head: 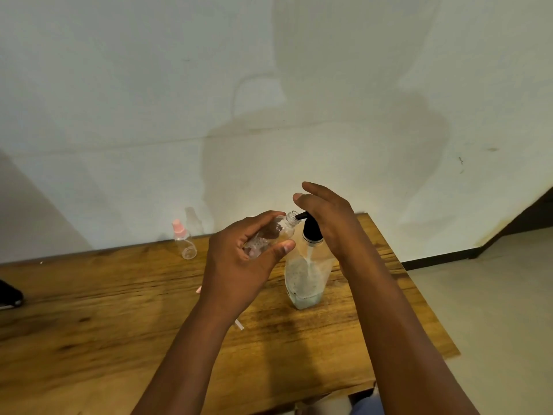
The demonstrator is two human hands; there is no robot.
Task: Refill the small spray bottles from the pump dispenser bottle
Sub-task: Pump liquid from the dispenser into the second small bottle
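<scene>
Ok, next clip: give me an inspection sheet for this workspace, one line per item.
Surface: wooden table, grain visible, set against a pale wall.
Job's things: pump dispenser bottle upright, little liquid at its bottom; open small spray bottle tilted with its neck at the black nozzle; second small bottle with pink cap upright near the wall.
Clutter: pink-and-white piece partly hidden under the left forearm; dark object at the left edge, unidentifiable.
Grippers: left hand holds the open bottle, fingers curled round it; right hand rests on the pump head, fingers straight.
Cables: nothing seen.
Surroundings: light floor and dark skirting to the right.
</scene>
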